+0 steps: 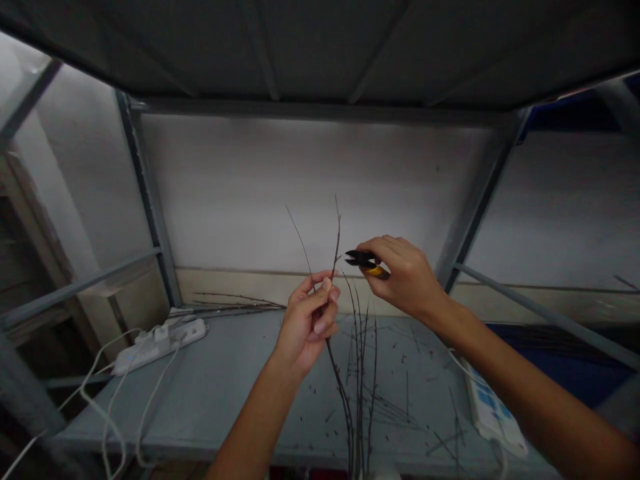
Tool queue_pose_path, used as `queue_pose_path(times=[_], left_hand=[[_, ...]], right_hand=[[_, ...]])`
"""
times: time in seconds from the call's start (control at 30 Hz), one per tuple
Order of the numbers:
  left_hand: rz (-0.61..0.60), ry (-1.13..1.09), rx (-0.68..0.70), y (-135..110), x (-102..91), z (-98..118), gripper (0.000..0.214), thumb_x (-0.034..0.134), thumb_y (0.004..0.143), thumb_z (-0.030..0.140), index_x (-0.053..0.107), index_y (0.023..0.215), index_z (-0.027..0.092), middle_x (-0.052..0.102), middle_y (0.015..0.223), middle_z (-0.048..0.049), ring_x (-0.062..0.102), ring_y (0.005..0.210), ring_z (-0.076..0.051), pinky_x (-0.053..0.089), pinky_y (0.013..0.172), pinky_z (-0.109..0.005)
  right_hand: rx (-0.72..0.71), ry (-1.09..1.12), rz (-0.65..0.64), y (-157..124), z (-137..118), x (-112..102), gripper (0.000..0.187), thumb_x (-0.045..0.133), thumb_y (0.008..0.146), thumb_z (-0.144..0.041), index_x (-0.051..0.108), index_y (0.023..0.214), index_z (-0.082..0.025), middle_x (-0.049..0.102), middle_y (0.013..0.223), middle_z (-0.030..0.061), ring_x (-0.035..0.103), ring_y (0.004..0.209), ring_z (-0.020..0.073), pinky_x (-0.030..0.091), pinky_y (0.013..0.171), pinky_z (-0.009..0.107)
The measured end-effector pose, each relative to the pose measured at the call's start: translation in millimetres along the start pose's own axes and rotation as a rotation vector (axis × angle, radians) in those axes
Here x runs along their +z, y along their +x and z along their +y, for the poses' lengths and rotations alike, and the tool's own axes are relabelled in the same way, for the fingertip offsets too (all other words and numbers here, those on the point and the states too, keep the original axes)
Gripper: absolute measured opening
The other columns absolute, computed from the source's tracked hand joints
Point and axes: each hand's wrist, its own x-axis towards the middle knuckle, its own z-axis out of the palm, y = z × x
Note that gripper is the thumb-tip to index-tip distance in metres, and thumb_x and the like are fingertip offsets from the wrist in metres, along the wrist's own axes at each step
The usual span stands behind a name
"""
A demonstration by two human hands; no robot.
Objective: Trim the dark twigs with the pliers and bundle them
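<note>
Your forearms (530, 393) reach in, nearest the camera. At left, a white power strip (170, 347) lies on the grey shelf (220, 380), with a loose bunch of twigs (245, 307) behind it. Your left hand (307, 317) pinches a thin twig (339, 233) between thumb and fingers, raised above the shelf. Beside it, upright stems (359, 373) rise from below. Your right hand (407, 270) is wrapped around the pliers (364, 257), their jaws parted just beside the twig. Another power strip (495, 410) lies farther right.

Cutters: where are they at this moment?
In the head view, the cutters are in the person's right hand, right of centre, their jaws just right of the twig held in the left hand.
</note>
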Motion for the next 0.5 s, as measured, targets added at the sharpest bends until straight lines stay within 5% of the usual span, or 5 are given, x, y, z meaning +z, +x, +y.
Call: queue_pose_path(times=[0.13,0.3,0.5], left_hand=[[-0.009,0.011,0.019,0.8,-5.3,5.0,0.021,0.070,0.084,0.012,0.067,0.104,0.018,0.056,0.076,0.0050,0.022,0.036,0.002,0.013,0.031,-0.010],[-0.025,-0.007,0.034,3.3,-8.0,7.6,0.023,0.069,0.084,0.009,0.068,0.105,0.018,0.056,0.076,0.0048,0.020,0.038,0.001,0.013,0.031,-0.011],[-0.034,-0.036,0.063,16.9,-5.2,8.7,0.020,0.069,0.085,0.009,0.068,0.103,0.019,0.056,0.080,0.0038,0.022,0.040,0.001,0.012,0.031,-0.011]], right_hand=[[0.259,0.166,0.116,-22.7,-17.1,-0.5,0.014,0.064,0.089,-0.027,0.065,0.102,-0.022,0.071,0.092,0.0059,0.065,0.081,0.0215,0.050,0.076,0.035],[0.588,0.379,0.106,-61.0,-39.5,4.2,0.020,0.066,0.091,-0.043,0.067,0.095,-0.024,0.071,0.086,0.0026,0.067,0.077,0.0204,0.052,0.072,0.033],[0.837,0.554,0.033,-104.5,-47.5,38.5,0.029,0.063,0.089,-0.052,0.067,0.094,-0.024,0.074,0.107,0.0071,0.069,0.098,0.0275,0.053,0.092,0.043]])
